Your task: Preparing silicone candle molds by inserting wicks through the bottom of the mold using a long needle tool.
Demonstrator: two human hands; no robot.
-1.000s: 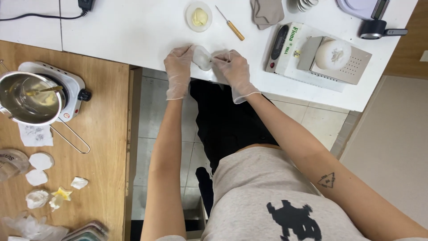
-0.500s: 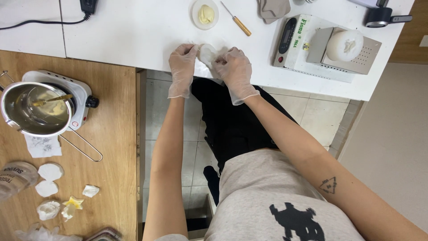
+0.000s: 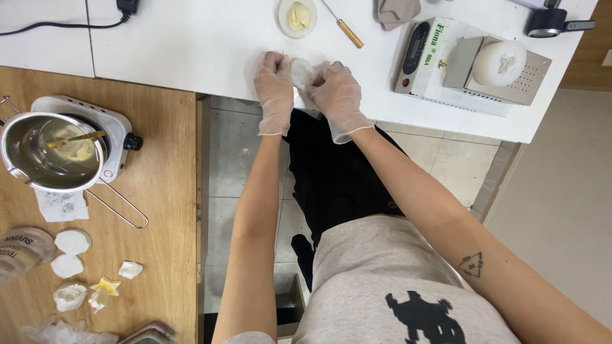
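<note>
At the far left, on the wooden worktop [image 3: 159,159], a steel pot [image 3: 51,153] sits on a small white hot plate [image 3: 115,130], with pale yellow stuff and a spoon inside it. Below the pot lie a scrap of paper, a few white wax rounds [image 3: 72,242] and some crumpled white and yellow bits, and the lid end of a jar [image 3: 22,251] shows at the picture's edge.

Moving right, the white worktop [image 3: 191,51] runs across the top. Both gloved hands meet near its front edge. The left hand [image 3: 275,86] has its fingers curled in, pinching the left side of a small white translucent piece [image 3: 301,71]. The right hand [image 3: 338,89] is touching it from the other side, fingers bent and closed on the same piece. The piece rests between the two hands, just on the worktop; what exactly it is I cannot tell.

Above the hands stands a small round dish [image 3: 297,16] holding a yellowish lump, and just right of it lies a thin tool with a wooden handle [image 3: 347,28]. Further right is a grey cloth [image 3: 395,11], then a white scale [image 3: 440,60] with a white round block [image 3: 500,62] resting on its metal platform. A dark device [image 3: 551,22] sits at the far right corner.
</note>
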